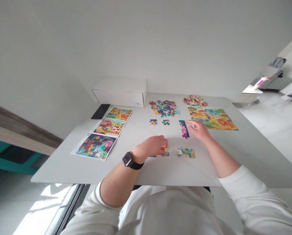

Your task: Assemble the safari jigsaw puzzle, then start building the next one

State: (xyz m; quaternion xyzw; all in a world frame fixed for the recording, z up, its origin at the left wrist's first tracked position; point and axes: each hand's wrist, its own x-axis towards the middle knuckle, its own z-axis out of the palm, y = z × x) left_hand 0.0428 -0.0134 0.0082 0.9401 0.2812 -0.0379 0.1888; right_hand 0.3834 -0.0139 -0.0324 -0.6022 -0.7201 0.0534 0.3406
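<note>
My left hand (153, 146), a black watch on its wrist, curls its fingers over a jigsaw piece (166, 151) near the table's front. Part of that piece and of the dark one beside it is hidden under the hand. A purple and dark blue strip of joined puzzle pieces (183, 129) lies upright in my view. At its right edge is my right hand (198, 129), fingers apart, the index fingertip by the strip's upper corner. Between the hands, closer to me, sits a joined green and yellow section (186, 152). Two loose pieces, one orange (153, 122) and one teal (165, 122), lie farther back.
Behind lie a pile of dark puzzle pieces (164, 107) and a pinkish pile (195, 101). An assembled yellow animal puzzle (216, 118) is at right. On the left are a printed picture sheet (89, 133), a phone (100, 111) and a white box (119, 96) against the wall.
</note>
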